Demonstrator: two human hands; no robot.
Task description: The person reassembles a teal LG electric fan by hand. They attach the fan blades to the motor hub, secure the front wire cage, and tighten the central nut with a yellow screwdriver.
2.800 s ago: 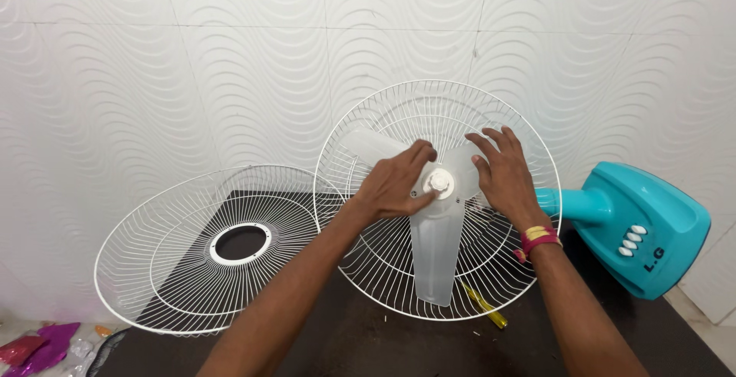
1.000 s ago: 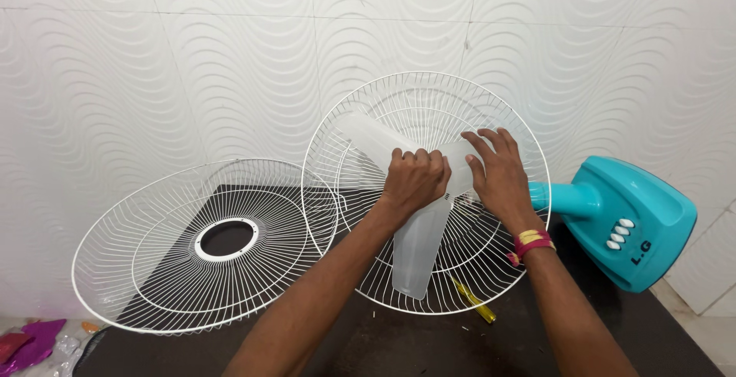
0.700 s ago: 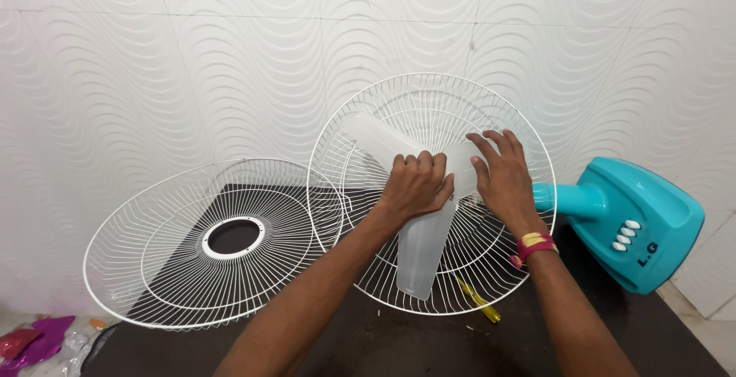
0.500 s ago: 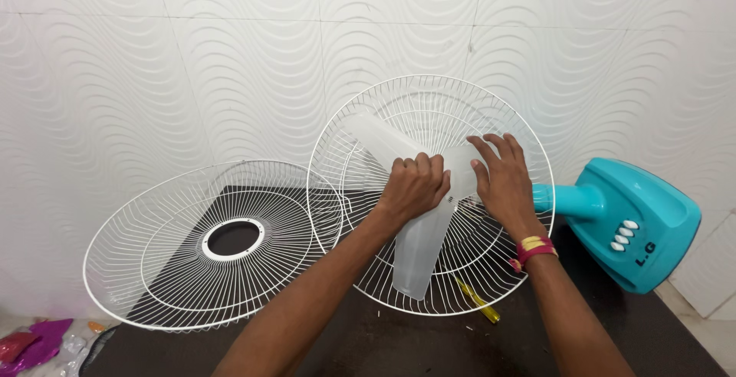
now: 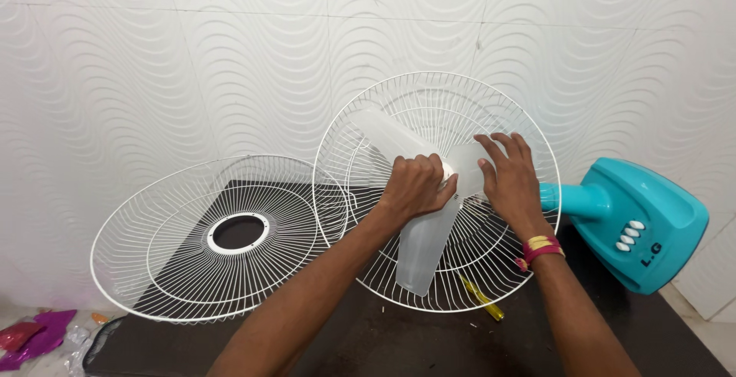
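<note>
Since a moment ago the left hand (image 5: 415, 185) has been kept clenched on the hub of the fan blade (image 5: 426, 248), at twelve o'clock within the grille (image 5: 360, 128), while the right hand (image 5: 509, 180) lies spread flat on it, suggesting turning continues.

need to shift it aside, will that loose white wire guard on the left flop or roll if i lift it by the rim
The loose wire guard is thin wire with mostly open gaps, so probably light. Its ringed spokes suggest it may flex slightly, not flop. Round and propped tilted, it might roll or rock.

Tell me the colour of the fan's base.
Teal, with white buttons: the base shows clearly at the right of the head view.
</note>
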